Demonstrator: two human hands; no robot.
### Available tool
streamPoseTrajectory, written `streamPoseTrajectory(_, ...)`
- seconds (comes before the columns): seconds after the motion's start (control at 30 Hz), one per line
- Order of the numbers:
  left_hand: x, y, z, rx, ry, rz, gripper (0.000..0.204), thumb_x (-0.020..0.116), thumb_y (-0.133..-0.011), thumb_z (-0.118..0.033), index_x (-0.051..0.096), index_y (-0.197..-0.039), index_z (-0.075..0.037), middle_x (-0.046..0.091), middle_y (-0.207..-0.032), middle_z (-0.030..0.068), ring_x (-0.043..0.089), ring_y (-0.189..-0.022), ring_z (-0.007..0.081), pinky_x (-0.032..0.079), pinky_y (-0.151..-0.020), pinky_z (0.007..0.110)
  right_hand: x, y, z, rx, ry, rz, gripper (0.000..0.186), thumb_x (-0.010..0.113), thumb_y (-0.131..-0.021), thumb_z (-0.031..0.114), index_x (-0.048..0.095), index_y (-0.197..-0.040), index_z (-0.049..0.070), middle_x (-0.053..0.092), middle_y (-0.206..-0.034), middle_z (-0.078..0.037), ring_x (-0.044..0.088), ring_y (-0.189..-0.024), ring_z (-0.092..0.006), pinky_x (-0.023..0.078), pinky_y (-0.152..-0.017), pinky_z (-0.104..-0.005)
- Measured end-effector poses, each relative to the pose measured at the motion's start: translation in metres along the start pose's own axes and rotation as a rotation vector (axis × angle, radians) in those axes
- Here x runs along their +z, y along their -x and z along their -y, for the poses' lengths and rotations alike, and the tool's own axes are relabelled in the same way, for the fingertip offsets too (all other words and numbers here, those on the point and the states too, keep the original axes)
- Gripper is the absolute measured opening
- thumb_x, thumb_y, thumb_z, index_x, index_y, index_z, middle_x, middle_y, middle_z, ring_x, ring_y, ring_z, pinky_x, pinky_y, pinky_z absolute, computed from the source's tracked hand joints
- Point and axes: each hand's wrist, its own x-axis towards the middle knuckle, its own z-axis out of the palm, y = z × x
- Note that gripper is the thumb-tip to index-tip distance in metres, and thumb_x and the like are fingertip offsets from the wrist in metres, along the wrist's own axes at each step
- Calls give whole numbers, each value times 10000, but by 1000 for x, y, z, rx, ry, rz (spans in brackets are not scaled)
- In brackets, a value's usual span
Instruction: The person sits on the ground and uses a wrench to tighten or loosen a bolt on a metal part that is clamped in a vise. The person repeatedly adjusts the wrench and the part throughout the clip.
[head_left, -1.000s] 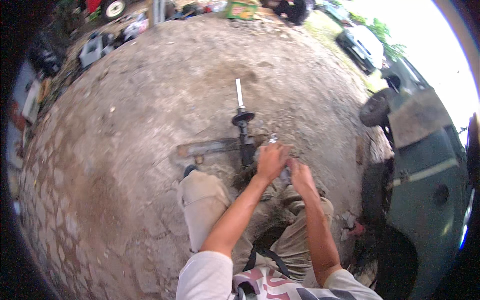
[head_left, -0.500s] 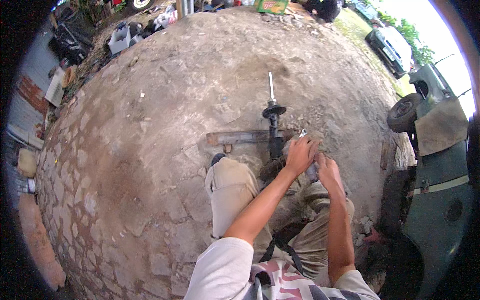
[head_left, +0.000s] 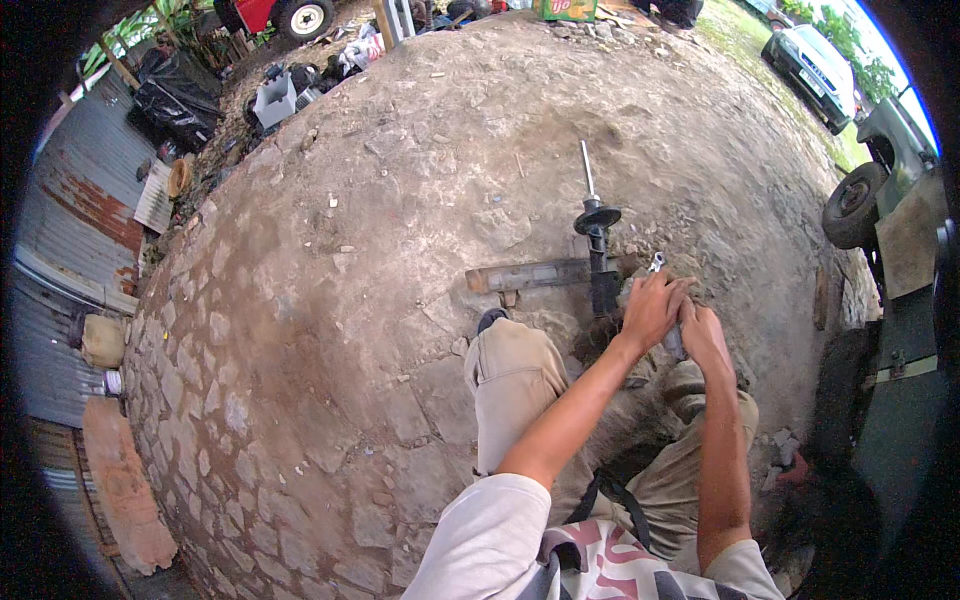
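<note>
The left hand (head_left: 655, 310) is curled over a silver metal tool with a rounded head (head_left: 657, 262), seemingly to steady it; the adjoining right hand's (head_left: 706, 340) fingers are bent, their grip hidden. Just left, a black cylindrical strut (head_left: 599, 255), with bright rod and round collar, crosses a rusty, flat metal bar (head_left: 530, 276), perhaps for support.

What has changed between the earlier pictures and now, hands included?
The view has swung left, so the scene sits farther right in the picture and more of the corrugated metal wall shows. Against the ground, nothing visibly moved, and nothing was visibly taken up or let go. The left hand and right hand stay together beside the black strut, the shiny tool end jutting past the left.
</note>
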Motion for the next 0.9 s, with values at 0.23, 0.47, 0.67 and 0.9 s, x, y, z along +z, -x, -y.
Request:
streamPoseTrajectory(0.23,5,0,1,-44,-21,82,311,449,-968,-251,663,-1165,-141,619,-970,111,566,-947,296,397,-817,425,10,-10,-20,-26,-45,-56,488,352,-987,351,626,-1029,-51,639,-999,-289,593,-971,-462,443,-842,-490)
streamPoseTrajectory(0.47,7,4,3,0,-43,50,324,435,-963,-247,635,-1201,-153,609,-995,125,550,-958,301,387,-805,422,8,-6,-22,13,-82,-46,465,377,-992,341,634,-1069,-39,636,-1013,-293,600,-987,-448,446,-850,-459)
streamPoseTrajectory(0.67,0,-4,0,-41,-22,86,328,422,-966,-248,634,-1199,-158,608,-1007,128,540,-958,312,388,-811,423,9,-2,-15,-62,-75,-116,442,395,-985,328,627,-1052,-41,636,-972,-296,614,-971,-435,445,-828,-462)
streamPoseTrajectory(0.9,3,1,8,-77,-38,31,311,461,-952,-248,655,-1184,-175,617,-1044,127,558,-1014,293,385,-850,406,3,23,1,-173,-205,-200,494,383,-981,349,663,-907,-51,629,-860,-317,621,-876,-471,459,-786,-506)
